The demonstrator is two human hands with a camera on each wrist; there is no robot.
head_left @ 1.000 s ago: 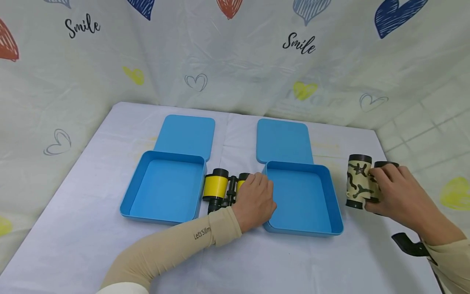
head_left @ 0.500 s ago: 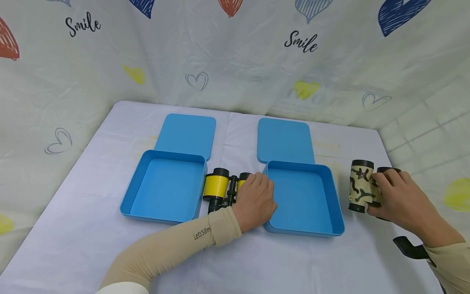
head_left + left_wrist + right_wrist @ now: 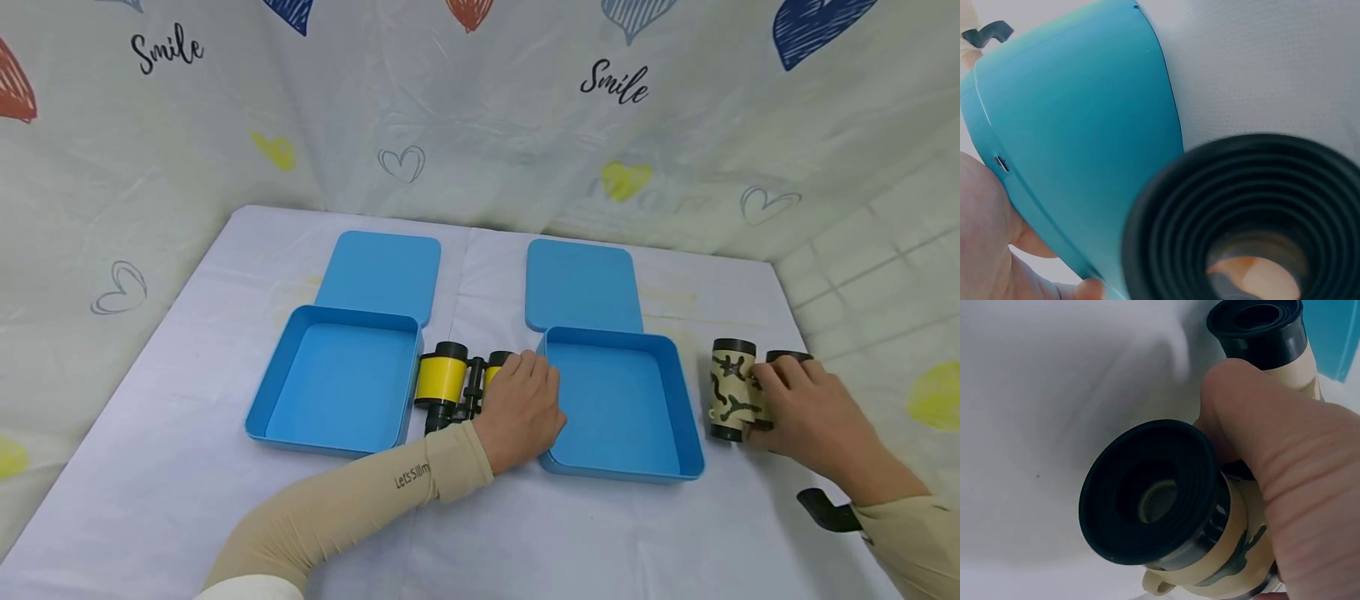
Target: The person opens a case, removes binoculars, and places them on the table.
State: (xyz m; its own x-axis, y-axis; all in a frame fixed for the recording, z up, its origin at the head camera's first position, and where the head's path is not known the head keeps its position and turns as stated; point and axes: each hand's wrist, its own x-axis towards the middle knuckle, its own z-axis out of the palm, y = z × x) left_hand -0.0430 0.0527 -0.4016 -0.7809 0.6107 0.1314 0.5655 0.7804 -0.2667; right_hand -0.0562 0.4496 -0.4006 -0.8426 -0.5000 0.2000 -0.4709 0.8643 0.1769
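My left hand (image 3: 519, 412) reaches over the yellow-and-black binoculars (image 3: 441, 379), hiding much of their right barrel, and grips the left wall of the right-hand blue box (image 3: 615, 408). In the left wrist view, a thumb and fingertips lie along the rim of the blue box (image 3: 1079, 119), and a black eyecup (image 3: 1166, 219) fills the lower right. To the right of that box, my right hand (image 3: 806, 417) holds camouflage-patterned binoculars (image 3: 731, 392). The right wrist view shows a finger between their two black eyecups (image 3: 1147, 494). Whether they touch the table cannot be told.
Another open blue box (image 3: 337, 383) stands left of the yellow binoculars. Two flat blue lids (image 3: 382, 275) lie behind the boxes, one behind each. The table (image 3: 525, 542) has a white cover, and a printed curtain (image 3: 480, 117) hangs beyond its far edge.
My right hand has lowered the camouflage binoculars, moving them down in the head view toward the tabletop. The left hand, the yellow binoculars and both boxes have stayed in place.
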